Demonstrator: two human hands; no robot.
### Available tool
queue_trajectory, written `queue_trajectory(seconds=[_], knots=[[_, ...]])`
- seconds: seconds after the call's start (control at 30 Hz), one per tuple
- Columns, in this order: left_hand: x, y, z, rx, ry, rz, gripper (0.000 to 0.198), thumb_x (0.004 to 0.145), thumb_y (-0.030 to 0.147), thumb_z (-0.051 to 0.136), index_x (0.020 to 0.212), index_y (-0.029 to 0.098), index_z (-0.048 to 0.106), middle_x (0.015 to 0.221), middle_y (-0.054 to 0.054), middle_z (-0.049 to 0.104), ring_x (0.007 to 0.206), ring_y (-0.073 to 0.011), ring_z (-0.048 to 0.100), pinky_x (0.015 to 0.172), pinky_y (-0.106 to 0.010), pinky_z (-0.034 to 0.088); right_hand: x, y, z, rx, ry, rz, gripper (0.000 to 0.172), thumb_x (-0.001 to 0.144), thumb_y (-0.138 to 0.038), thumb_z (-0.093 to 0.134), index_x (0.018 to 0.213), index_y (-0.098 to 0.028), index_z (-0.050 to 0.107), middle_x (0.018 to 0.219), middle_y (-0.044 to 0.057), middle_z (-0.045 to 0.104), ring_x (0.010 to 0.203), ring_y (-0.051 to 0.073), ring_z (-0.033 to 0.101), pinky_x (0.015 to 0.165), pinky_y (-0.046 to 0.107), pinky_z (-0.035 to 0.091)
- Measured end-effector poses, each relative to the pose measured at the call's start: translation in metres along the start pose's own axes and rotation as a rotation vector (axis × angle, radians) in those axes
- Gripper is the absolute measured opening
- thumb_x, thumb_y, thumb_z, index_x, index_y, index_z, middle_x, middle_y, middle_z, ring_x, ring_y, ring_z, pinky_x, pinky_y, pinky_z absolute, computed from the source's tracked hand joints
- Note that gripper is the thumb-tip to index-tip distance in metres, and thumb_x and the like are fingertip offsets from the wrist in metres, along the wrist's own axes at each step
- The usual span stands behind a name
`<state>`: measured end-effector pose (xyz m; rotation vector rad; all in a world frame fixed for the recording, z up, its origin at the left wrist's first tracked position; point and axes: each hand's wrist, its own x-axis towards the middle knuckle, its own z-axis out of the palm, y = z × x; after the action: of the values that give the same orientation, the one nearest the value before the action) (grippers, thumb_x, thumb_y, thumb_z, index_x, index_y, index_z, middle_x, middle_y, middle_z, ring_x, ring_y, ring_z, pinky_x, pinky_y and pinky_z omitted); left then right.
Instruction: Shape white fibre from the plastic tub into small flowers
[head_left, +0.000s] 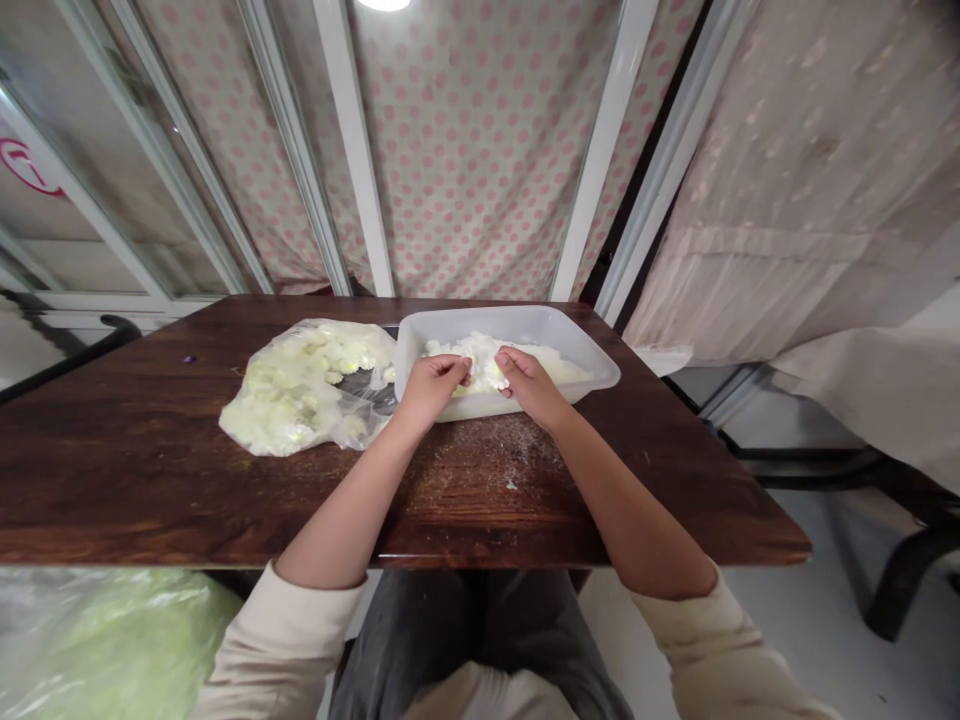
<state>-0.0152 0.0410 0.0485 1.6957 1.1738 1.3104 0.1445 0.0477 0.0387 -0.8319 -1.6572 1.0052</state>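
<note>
Crumbly white food lies heaped in a plastic tray, right under the fingers of both hands. From my seat, the left hand and right hand sit close together at the tray's near rim, fingers curled down against the food, though I can't tell whether they hold any. Left of the left hand's fingers, a clear bag of pale chunks touches the tray. Below the fingers, crumbs are scattered on a wooden table.
</note>
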Motion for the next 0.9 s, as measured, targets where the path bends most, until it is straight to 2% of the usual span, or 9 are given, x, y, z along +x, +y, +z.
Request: queue_trajectory(seconds=[0.23, 0.33, 0.47, 0.57, 0.73, 0.83, 0.9], knots=[[-0.001, -0.004, 0.0, -0.009, -0.008, 0.024, 0.027, 0.069, 0.039, 0.06, 0.056, 0.016, 0.055, 0.051, 0.002, 0.049, 0.052, -0.0093, 0.041, 0.051, -0.024, 0.03, 0.0, 0.0, 0.0, -0.037, 0.017, 0.025, 0.04, 0.079, -0.056, 0.045, 0.065, -0.019, 0.037, 0.062, -0.003, 0.028, 0.055, 0.008, 0.034, 0.046, 0.019, 0.036], [0.0, -0.004, 0.001, -0.006, 0.002, 0.009, 0.032, 0.066, 0.04, 0.063, 0.052, 0.017, 0.046, 0.049, 0.004, 0.04, 0.048, -0.0073, 0.035, 0.049, -0.023, 0.026, 0.0, -0.001, 0.0, -0.039, 0.019, 0.031, 0.04, 0.08, -0.055, 0.044, 0.065, -0.019, 0.036, 0.061, -0.003, 0.028, 0.054, 0.008, 0.034, 0.046, 0.019, 0.036], [-0.001, 0.0, 0.002, 0.104, 0.084, 0.005, 0.039, 0.065, 0.038, 0.064, 0.051, 0.018, 0.034, 0.049, 0.006, 0.031, 0.047, -0.006, 0.029, 0.047, -0.022, 0.024, 0.0, -0.001, 0.0, -0.03, 0.027, 0.029, 0.04, 0.079, -0.056, 0.045, 0.064, -0.019, 0.035, 0.062, -0.004, 0.026, 0.054, 0.008, 0.032, 0.046, 0.019, 0.036], [-0.004, 0.004, 0.003, 0.243, 0.152, 0.041, 0.037, 0.068, 0.038, 0.06, 0.051, 0.018, 0.034, 0.048, 0.005, 0.033, 0.048, -0.0075, 0.031, 0.05, -0.023, 0.025, 0.0, -0.001, 0.0, -0.027, 0.027, 0.018, 0.04, 0.08, -0.054, 0.044, 0.064, -0.019, 0.035, 0.062, -0.004, 0.024, 0.054, 0.008, 0.03, 0.046, 0.019, 0.037], [-0.009, 0.005, 0.003, 0.558, 0.24, 0.117, 0.038, 0.081, 0.041, 0.042, 0.051, 0.018, 0.041, 0.048, 0.0, 0.04, 0.051, -0.0129, 0.039, 0.053, -0.027, 0.026, -0.001, -0.003, 0.0, -0.075, 0.035, 0.028, 0.04, 0.081, -0.055, 0.043, 0.064, -0.02, 0.033, 0.062, -0.004, 0.024, 0.054, 0.008, 0.03, 0.049, 0.02, 0.041], [-0.01, 0.001, 0.003, 0.741, 0.217, 0.079, 0.039, 0.085, 0.041, 0.035, 0.058, 0.017, 0.05, 0.054, -0.005, 0.048, 0.057, -0.0178, 0.047, 0.057, -0.03, 0.03, -0.001, -0.003, 0.0, -0.082, 0.034, 0.019, 0.04, 0.081, -0.055, 0.043, 0.063, -0.02, 0.033, 0.061, -0.003, 0.024, 0.054, 0.008, 0.03, 0.048, 0.02, 0.04], [-0.009, -0.002, 0.003, 0.825, 0.186, 0.104, 0.039, 0.086, 0.038, 0.033, 0.065, 0.015, 0.055, 0.063, -0.009, 0.054, 0.064, -0.0203, 0.051, 0.061, -0.031, 0.034, 0.0, -0.002, 0.0, -0.074, 0.029, 0.014, 0.041, 0.08, -0.055, 0.043, 0.063, -0.02, 0.033, 0.062, -0.003, 0.024, 0.054, 0.009, 0.03, 0.048, 0.02, 0.04]])
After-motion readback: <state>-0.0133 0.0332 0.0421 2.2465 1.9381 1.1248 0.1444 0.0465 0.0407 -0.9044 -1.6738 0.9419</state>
